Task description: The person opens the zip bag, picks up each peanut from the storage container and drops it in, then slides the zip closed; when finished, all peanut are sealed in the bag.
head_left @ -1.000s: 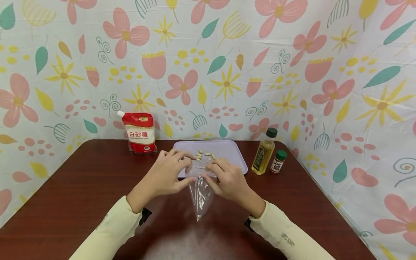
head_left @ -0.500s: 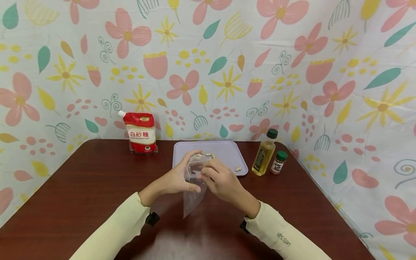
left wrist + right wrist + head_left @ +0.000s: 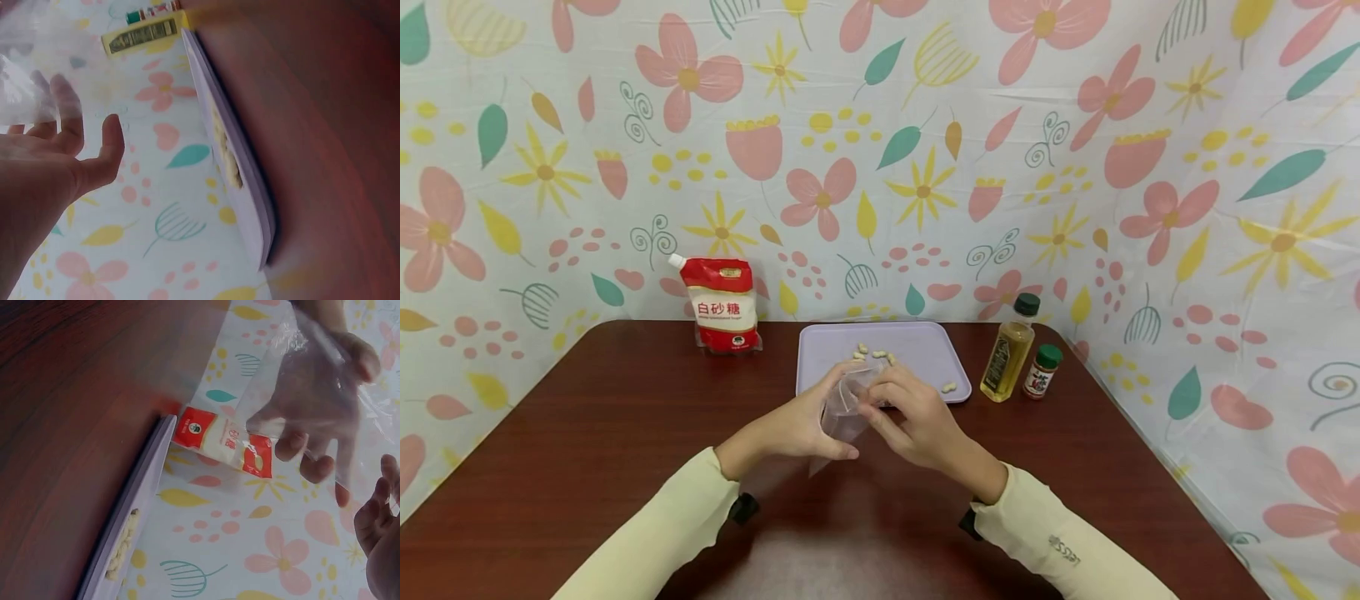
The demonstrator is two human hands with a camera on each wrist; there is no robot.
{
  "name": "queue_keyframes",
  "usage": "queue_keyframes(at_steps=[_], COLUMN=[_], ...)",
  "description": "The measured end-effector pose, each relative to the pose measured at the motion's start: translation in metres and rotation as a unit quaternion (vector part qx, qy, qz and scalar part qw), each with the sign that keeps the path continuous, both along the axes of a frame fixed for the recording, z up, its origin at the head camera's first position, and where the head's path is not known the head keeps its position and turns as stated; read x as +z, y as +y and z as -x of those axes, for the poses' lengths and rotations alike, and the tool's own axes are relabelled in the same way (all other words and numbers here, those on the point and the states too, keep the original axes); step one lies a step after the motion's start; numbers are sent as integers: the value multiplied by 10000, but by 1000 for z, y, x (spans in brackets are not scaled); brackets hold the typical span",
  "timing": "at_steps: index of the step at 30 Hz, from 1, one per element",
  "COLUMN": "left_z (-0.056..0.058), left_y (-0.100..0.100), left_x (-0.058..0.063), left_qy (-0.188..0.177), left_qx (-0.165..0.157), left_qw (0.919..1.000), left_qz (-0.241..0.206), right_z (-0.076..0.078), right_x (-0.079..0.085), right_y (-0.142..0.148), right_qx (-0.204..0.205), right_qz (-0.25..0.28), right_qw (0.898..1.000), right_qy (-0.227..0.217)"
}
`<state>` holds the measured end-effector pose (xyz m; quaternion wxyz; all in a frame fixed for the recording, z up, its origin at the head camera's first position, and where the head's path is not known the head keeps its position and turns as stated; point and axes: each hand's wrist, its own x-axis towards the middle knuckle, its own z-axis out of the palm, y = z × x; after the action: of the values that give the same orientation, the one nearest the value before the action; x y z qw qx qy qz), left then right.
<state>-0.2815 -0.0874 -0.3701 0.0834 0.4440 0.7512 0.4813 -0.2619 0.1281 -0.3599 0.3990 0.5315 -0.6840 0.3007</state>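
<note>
A clear plastic bag (image 3: 846, 421) is held up over the table, its mouth upward and its lower tip hanging down. My right hand (image 3: 917, 421) pinches the rim of the bag with thumb and fingertips. My left hand (image 3: 797, 425) is spread in a wide C beside the bag, thumb apart from the fingers. In the right wrist view, the left palm and relaxed fingers show through the plastic. Just beyond the hands lies a pale lilac tray (image 3: 917, 340) bearing several peanuts (image 3: 880, 356); one peanut (image 3: 949, 387) sits alone near its right side.
To the right of the tray stand an oil bottle (image 3: 1009, 354) with a dark green cap and a small green-lidded jar (image 3: 1042, 373). A red and white sugar pouch (image 3: 724, 308) stands at the back left. The brown table (image 3: 587, 467) meets a flower-patterned cloth backdrop (image 3: 880, 167).
My left hand has let go of the bag's rim and spread beside the bag. The right hand keeps its pinch. The bag's mouth has opened wider, and its tip has swung left and up.
</note>
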Motion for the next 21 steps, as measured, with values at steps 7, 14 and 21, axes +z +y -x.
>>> queue_keyframes(at_steps=[7, 14, 21], left_z=[4, 8, 5], left_y=[-7, -16, -20], left_x=[3, 1, 4], left_qy=[454, 404, 652], left_qx=[133, 387, 595], left_qw=[9980, 9962, 9917], left_qz=[415, 666, 932], right_z=[-6, -8, -6], right_x=[6, 9, 3], right_y=[7, 11, 13], right_qx=[-2, 148, 200], right_qz=[-113, 26, -291], right_qw=[9999, 9999, 9991], right_qy=[-79, 40, -250])
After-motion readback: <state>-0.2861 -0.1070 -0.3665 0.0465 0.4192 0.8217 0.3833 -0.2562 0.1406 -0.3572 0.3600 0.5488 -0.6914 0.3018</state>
